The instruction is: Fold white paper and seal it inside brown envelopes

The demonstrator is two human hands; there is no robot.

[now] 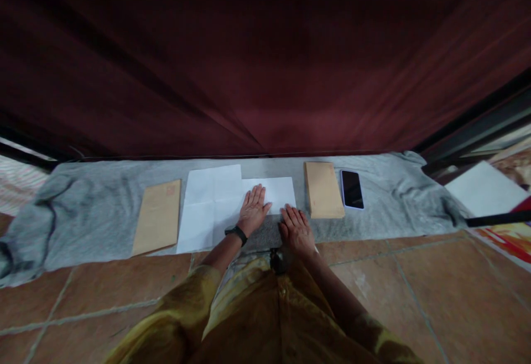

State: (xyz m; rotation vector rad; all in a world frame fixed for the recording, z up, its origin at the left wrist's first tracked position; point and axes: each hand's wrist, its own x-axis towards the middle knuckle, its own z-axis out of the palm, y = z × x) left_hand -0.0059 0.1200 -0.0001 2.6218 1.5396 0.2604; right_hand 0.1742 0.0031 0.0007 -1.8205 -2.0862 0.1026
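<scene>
A folded white sheet of paper (280,188) lies on the grey cloth in front of me. My left hand (254,210), with a dark band on its wrist, rests flat on it, fingers stretched out. At the sheet's lower right edge my right hand (296,228) lies palm down, its fingers extended and fingertips at the paper. Left of the folded sheet, and meeting it, is a larger white paper (209,203) with crease lines. A stack of brown envelopes (324,190) sits to the right of my right hand. More brown envelopes (157,217) lie at the left.
A phone (352,189) lies right of the envelope stack. Grey cloth (390,203) covers the long narrow surface. Behind it hangs a dark red curtain (265,76). Tiled floor (373,281) shows below, and a white board-like piece (487,190) is at the far right.
</scene>
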